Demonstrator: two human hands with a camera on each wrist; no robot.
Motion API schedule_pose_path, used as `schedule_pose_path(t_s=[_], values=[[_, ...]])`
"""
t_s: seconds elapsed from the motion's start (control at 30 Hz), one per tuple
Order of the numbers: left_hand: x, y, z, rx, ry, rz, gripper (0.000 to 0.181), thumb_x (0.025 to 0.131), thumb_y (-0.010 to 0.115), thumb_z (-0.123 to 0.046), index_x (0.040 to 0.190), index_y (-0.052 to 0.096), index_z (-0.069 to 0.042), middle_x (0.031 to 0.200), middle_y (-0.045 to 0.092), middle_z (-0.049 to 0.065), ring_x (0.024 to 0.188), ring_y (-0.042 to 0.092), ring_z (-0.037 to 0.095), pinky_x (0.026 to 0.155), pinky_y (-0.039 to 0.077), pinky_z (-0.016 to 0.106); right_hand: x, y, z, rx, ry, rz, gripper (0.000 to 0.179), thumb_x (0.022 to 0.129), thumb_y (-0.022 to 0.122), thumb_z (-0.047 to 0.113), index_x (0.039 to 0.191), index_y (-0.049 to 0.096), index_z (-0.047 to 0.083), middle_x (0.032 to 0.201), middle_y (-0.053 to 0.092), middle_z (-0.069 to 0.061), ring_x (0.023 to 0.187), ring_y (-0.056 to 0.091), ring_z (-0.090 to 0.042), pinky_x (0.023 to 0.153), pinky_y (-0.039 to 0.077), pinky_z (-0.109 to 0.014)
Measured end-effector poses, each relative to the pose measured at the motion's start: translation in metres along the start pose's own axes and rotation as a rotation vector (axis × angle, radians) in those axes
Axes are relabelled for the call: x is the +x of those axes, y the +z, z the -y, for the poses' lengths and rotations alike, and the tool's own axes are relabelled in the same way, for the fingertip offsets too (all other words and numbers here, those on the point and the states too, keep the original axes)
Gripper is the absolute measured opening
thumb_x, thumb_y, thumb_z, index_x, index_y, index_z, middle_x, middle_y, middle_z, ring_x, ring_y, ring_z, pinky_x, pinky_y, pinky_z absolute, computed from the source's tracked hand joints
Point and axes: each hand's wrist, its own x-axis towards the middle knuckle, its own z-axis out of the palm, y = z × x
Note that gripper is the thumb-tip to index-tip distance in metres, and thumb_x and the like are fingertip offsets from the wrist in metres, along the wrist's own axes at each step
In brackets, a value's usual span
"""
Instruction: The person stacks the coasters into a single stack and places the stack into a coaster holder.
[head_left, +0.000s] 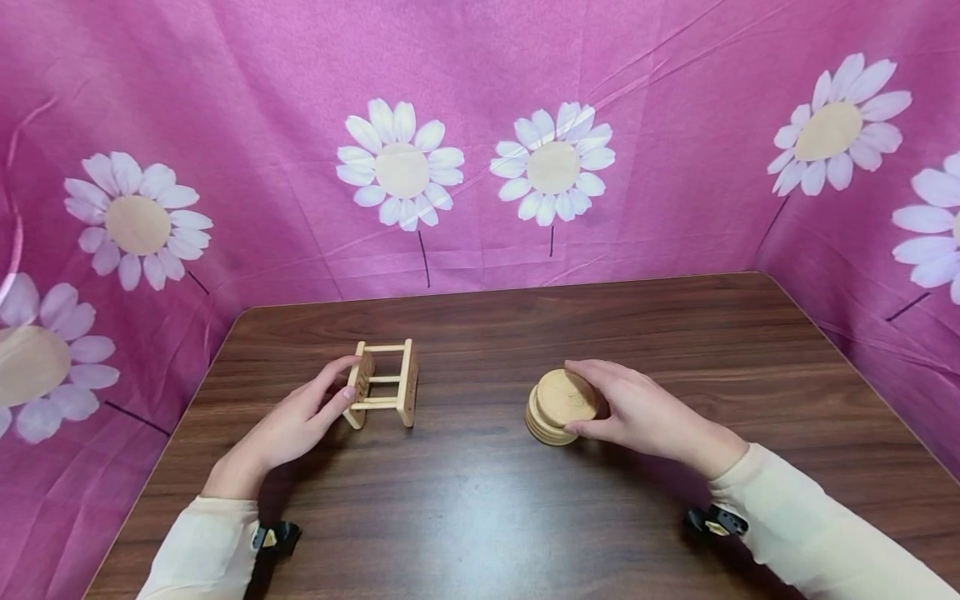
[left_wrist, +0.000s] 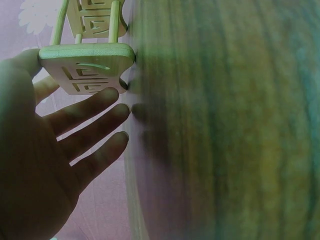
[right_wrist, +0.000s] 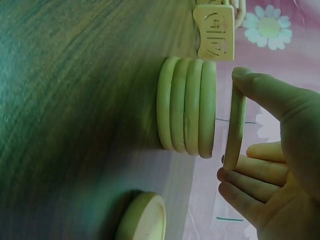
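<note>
A pale wooden coaster rack, two slotted side panels joined by rods, stands on the left of the table. My left hand pinches its left panel between thumb and index finger; the other fingers are extended in the left wrist view. To the right is a stack of round wooden coasters. Just above the stack, my right hand holds one coaster by its edges, and the right wrist view shows a gap beneath it. Another coaster, with a raised rim, lies on the table, hidden from the head view.
The dark wood-grain table has its far edge against a pink cloth printed with white daisies. That cloth also hangs along the left and right sides. Black wrist devices sit under both sleeves.
</note>
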Motion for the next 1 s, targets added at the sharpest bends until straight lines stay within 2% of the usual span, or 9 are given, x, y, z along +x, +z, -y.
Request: schedule_pose_path(t_s=[0.3, 0.57, 0.8, 0.87, 0.9, 1.0], values=[[0.0, 0.0, 0.0, -0.005, -0.001, 0.005, 0.048, 0.117, 0.049, -0.027, 0.163, 0.04, -0.017, 0.131, 0.073, 0.017, 0.122, 0.07, 0.032, 0.107, 0.052, 0.063, -0.002, 0.007, 0.004, -0.007, -0.001, 0.006, 0.075, 0.087, 0.092, 0.029, 0.146, 0.06, -0.005, 0.14, 0.069, -0.022, 0.13, 0.067, -0.039, 0.108, 0.055, -0.058], [0.0, 0.0, 0.0, -0.005, 0.003, 0.006, 0.048, 0.117, 0.049, -0.026, 0.162, 0.04, -0.017, 0.131, 0.074, 0.017, 0.123, 0.07, 0.032, 0.107, 0.052, 0.063, -0.004, 0.013, 0.004, -0.049, 0.018, 0.001, 0.075, 0.087, 0.091, 0.034, 0.147, 0.061, -0.002, 0.143, 0.069, -0.019, 0.132, 0.067, -0.037, 0.107, 0.056, -0.056], [-0.001, 0.001, 0.001, 0.0, -0.002, 0.006, 0.048, 0.117, 0.049, -0.025, 0.163, 0.039, -0.017, 0.132, 0.074, 0.016, 0.123, 0.069, 0.03, 0.107, 0.052, 0.062, -0.006, 0.01, 0.002, -0.005, -0.006, -0.026, 0.078, 0.088, 0.091, 0.033, 0.148, 0.059, -0.003, 0.145, 0.067, -0.021, 0.133, 0.066, -0.039, 0.109, 0.055, -0.058], [0.0, 0.001, 0.001, 0.001, -0.002, 0.005, 0.048, 0.117, 0.049, -0.025, 0.163, 0.039, -0.018, 0.132, 0.074, 0.016, 0.123, 0.069, 0.03, 0.107, 0.052, 0.062, -0.008, 0.007, 0.0, 0.013, -0.009, -0.039, 0.078, 0.088, 0.092, 0.033, 0.149, 0.059, -0.003, 0.143, 0.068, -0.02, 0.113, 0.073, -0.03, 0.107, 0.056, -0.057], [0.0, 0.001, 0.001, 0.0, -0.001, 0.005, 0.048, 0.117, 0.049, -0.025, 0.163, 0.039, -0.017, 0.132, 0.074, 0.016, 0.124, 0.069, 0.031, 0.108, 0.052, 0.062, -0.009, 0.006, -0.002, 0.02, -0.012, -0.043, 0.078, 0.088, 0.092, 0.033, 0.149, 0.058, -0.003, 0.135, 0.07, -0.019, 0.101, 0.074, -0.025, 0.106, 0.056, -0.056], [0.0, 0.001, 0.001, 0.001, 0.001, 0.003, 0.048, 0.117, 0.049, -0.026, 0.163, 0.039, -0.017, 0.133, 0.073, 0.017, 0.124, 0.069, 0.032, 0.108, 0.051, 0.063, -0.014, 0.003, -0.007, 0.018, -0.01, -0.059, 0.077, 0.088, 0.091, 0.032, 0.149, 0.059, -0.002, 0.134, 0.071, -0.018, 0.097, 0.073, -0.021, 0.106, 0.056, -0.055]])
